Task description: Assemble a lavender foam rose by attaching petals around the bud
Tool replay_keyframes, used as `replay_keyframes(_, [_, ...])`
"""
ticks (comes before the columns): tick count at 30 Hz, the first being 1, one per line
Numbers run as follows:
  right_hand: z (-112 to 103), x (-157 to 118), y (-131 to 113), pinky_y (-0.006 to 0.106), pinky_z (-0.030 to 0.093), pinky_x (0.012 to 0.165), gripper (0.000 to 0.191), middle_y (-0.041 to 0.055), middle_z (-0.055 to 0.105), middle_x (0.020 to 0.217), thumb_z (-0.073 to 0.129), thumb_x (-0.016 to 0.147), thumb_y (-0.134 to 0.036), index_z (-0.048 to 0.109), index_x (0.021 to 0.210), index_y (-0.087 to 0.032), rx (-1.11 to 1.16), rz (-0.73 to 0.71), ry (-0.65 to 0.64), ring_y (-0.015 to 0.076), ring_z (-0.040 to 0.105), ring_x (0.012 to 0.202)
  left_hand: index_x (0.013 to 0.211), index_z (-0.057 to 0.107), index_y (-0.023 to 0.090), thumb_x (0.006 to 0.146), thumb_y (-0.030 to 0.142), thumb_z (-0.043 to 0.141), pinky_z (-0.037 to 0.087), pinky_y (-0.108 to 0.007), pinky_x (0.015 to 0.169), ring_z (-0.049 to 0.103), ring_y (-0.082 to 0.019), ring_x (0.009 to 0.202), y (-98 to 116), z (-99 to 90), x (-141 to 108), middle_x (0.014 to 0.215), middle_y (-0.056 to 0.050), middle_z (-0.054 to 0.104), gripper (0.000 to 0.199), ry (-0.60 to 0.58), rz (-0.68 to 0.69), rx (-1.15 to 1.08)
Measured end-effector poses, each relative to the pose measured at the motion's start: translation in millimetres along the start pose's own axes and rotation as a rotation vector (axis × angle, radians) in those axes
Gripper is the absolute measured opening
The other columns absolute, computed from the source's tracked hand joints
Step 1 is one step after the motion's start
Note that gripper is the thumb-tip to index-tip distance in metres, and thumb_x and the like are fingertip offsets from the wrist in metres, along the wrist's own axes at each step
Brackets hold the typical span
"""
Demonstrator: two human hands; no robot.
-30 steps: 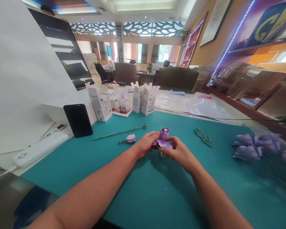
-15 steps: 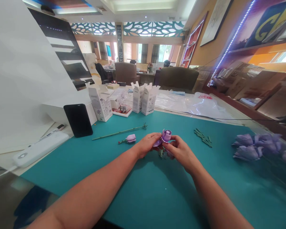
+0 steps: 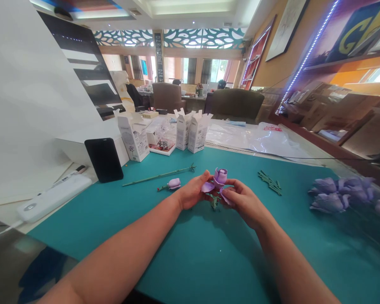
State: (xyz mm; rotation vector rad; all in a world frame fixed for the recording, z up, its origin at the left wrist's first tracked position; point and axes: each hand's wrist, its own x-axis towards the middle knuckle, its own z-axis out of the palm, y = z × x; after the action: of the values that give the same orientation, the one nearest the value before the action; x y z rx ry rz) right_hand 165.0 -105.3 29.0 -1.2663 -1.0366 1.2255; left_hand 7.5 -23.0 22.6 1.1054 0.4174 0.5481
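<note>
A purple flower [image 3: 221,176] is held upright between both hands, with lower petals spread outward and a green part [image 3: 214,202] hanging beneath. My left hand [image 3: 194,192] is closed on its left side, thumb raised by a spread petal. On the right, my right hand [image 3: 242,198] pinches a lower petal [image 3: 225,196] between thumb and fingers. To the left on the green mat [image 3: 183,253] lies a small purple bud [image 3: 174,183], and behind it a long green stem [image 3: 158,175]. Several short green sticks [image 3: 270,183] lie to the right.
Purple flowers [image 3: 329,196] lie at the mat's right side. White boxes [image 3: 198,134] and a tray [image 3: 162,147] stand along the back. At the left are a black phone-like device [image 3: 104,159] and a white power strip [image 3: 55,197]. Seated people appear in the far background.
The flower's lower petals are now more spread and visible. My left thumb has lifted off the flower, and my right thumb and fingers have shifted down to a lower petal.
</note>
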Motion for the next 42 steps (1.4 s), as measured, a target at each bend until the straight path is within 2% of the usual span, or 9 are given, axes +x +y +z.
replay_keyframes(4, [-0.6, 1.2, 1.9, 0.031, 0.048, 0.065, 0.045, -0.001, 0.063, 0.071, 0.075, 0.064, -0.041, 0.058, 0.101, -0.02, 0.083, 0.006, 0.01, 0.0137, 0.058, 0.062, 0.109, 0.061, 0.017, 0.058, 0.076, 0.062, 0.043, -0.033, 0.076, 0.057, -0.023, 0.093, 4.7, -3.1, -4.2, 0.104, -0.013, 0.063, 0.078, -0.124, 0.009, -0.004])
replay_keyframes(7, [-0.8, 1.5, 1.5, 0.033, 0.049, 0.067, 0.047, 0.0006, 0.065, 0.075, 0.077, 0.063, -0.041, 0.058, 0.1, -0.021, 0.111, 0.016, 0.029, 0.0146, 0.059, 0.064, 0.116, 0.059, 0.019, 0.053, 0.061, 0.078, 0.042, -0.032, 0.076, 0.057, -0.022, 0.093, 5.6, -3.1, -5.6, 0.108, -0.012, 0.062, 0.078, -0.164, 0.013, 0.003])
replay_keyframes(11, [1.5, 0.6, 0.4, 0.032, 0.048, 0.066, 0.046, 0.0006, 0.066, 0.075, 0.078, 0.063, -0.039, 0.058, 0.1, -0.02, 0.156, 0.015, 0.029, 0.0135, 0.059, 0.063, 0.118, 0.06, 0.02, 0.055, 0.032, 0.084, 0.04, -0.028, 0.072, 0.057, -0.018, 0.088, 1.8, 0.9, -3.3, 0.102, -0.008, 0.063, 0.068, -0.041, 0.024, 0.037])
replay_keyframes(17, [7.2, -0.4, 1.8, 0.03, 0.047, 0.063, 0.048, -0.0019, 0.063, 0.067, 0.077, 0.063, -0.04, 0.056, 0.101, -0.02, 0.135, -0.01, 0.0, 0.0122, 0.057, 0.06, 0.105, 0.067, 0.017, 0.061, 0.035, 0.081, 0.037, -0.024, 0.066, 0.055, -0.012, 0.075, -5.8, 6.6, 1.9, 0.083, -0.004, 0.061, 0.05, 0.055, 0.079, 0.055])
replay_keyframes(23, [5.1, -1.0, -1.8, 0.031, 0.05, 0.065, 0.047, 0.0003, 0.064, 0.076, 0.075, 0.064, -0.044, 0.058, 0.102, -0.021, 0.047, 0.006, 0.023, 0.0147, 0.06, 0.068, 0.096, 0.068, 0.016, 0.063, 0.037, 0.079, 0.037, -0.024, 0.065, 0.056, -0.013, 0.074, -8.5, 6.6, 3.5, 0.082, -0.004, 0.062, 0.04, 0.115, 0.085, 0.022])
replay_keyframes(27, [-20.6, 0.6, -6.1, 0.028, 0.049, 0.058, 0.035, 0.0024, 0.065, 0.078, 0.068, 0.069, -0.043, 0.061, 0.096, -0.021, -0.146, -0.049, 0.2, 0.0148, 0.06, 0.065, 0.087, 0.065, 0.015, 0.062, 0.036, 0.079, 0.04, -0.024, 0.065, 0.057, -0.014, 0.076, -9.7, 4.3, 5.7, 0.082, -0.004, 0.061, 0.036, 0.156, 0.077, -0.024])
replay_keyframes(32, [-65.4, 3.2, -5.1, 0.031, 0.047, 0.058, 0.02, 0.004, 0.067, 0.075, 0.06, 0.07, -0.037, 0.066, 0.081, -0.021, -0.604, -0.084, 0.424, 0.0179, 0.061, 0.064, 0.087, 0.062, 0.015, 0.064, 0.037, 0.078, 0.043, -0.027, 0.067, 0.06, -0.016, 0.08, -8.8, 1.8, 6.2, 0.091, -0.008, 0.066, 0.035, 0.152, 0.042, -0.061])
replay_keyframes(37, [-83.0, -1.7, -7.2, 0.031, 0.044, 0.064, 0.01, 0.0037, 0.071, 0.078, 0.063, 0.066, -0.03, 0.069, 0.072, -0.024, -1.021, 0.063, 0.288, 0.0212, 0.062, 0.073, 0.089, 0.062, 0.016, 0.063, 0.039, 0.08, 0.044, -0.028, 0.067, 0.06, -0.016, 0.078, -7.7, -0.4, 4.3, 0.098, -0.009, 0.067, 0.039, 0.118, 0.057, -0.081])
replay_keyframes(42, [-86.5, -4.7, -8.9, 0.029, 0.041, 0.061, 0.008, 0.0033, 0.07, 0.074, 0.062, 0.066, -0.028, 0.068, 0.07, -0.024, -1.115, 0.179, 0.16, 0.0205, 0.061, 0.071, 0.091, 0.065, 0.016, 0.063, 0.043, 0.08, 0.043, -0.028, 0.068, 0.06, -0.015, 0.078, -7.8, -1.4, 4.2, 0.101, -0.011, 0.067, 0.041, 0.087, 0.052, -0.041])
